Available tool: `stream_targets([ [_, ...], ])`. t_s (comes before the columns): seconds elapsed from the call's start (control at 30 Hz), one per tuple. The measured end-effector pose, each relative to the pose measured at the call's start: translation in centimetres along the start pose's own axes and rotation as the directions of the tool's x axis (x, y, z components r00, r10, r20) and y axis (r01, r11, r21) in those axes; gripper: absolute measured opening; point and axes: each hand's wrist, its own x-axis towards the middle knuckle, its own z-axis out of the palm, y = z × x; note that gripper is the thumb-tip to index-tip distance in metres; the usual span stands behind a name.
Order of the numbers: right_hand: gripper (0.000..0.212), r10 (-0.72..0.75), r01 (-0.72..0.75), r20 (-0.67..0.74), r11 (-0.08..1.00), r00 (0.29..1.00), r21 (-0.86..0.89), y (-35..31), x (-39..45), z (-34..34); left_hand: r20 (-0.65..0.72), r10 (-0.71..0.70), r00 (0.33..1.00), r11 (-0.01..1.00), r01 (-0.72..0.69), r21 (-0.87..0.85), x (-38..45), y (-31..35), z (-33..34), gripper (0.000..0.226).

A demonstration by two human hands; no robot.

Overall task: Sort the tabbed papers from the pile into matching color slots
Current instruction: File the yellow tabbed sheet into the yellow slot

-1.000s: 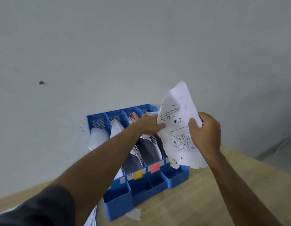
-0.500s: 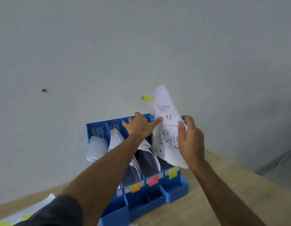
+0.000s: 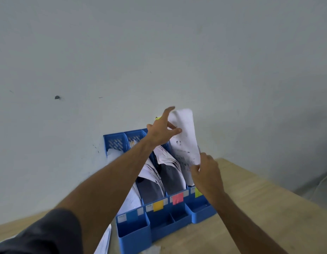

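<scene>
Above the rightmost slot (image 3: 179,173), spread left hand (image 3: 161,133) touches the paper (image 3: 185,136); right hand (image 3: 206,173) pinches it.

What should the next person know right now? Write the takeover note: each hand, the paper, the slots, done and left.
Left hand: open, fingers spread against the top of the sheet.
Right hand: grip on the sheet's lower edge.
The sheet stands above the rightmost slot of the blue organizer, whose label is yellow-green; a yellow-green tab peeks past the left hand.
Done: the slots already hold papers.
Left: lower this sheet in; more papers lie at the bottom edge.
</scene>
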Motion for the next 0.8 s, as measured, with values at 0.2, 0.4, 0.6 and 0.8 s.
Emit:
stream_targets([
  [0.2, 0.033, 0.102, -0.092, 0.164, 0.994, 0.981, -0.065, 0.6, 0.2, 0.8, -0.012, 0.004, 1.0, 0.995, -0.003, 0.098, 0.1, 0.5, 0.0, 0.031],
  [0.4, 0.023, 0.097, -0.047, 0.161, 0.955, 0.982, -0.292, 1.7, -0.4, 1.2, -0.026, 0.035, 0.999, 0.989, -0.03, 0.145, -0.4, -0.5, 0.5, 0.033],
  [0.6, 0.027, 0.139, -0.113, 0.081, 0.956, 0.987, -0.27, 1.8, 0.2, 0.8, 0.245, -0.038, 0.969, 0.96, -0.033, 0.278, -0.7, -0.6, 1.3, 0.052],
  [0.8, 0.036, 0.195, -0.191, 0.023, 0.973, 0.98, -0.127, 1.4, 0.3, -0.1, 0.237, -0.027, 0.971, 0.897, -0.081, 0.435, -1.1, 0.0, 2.1, 0.06],
])
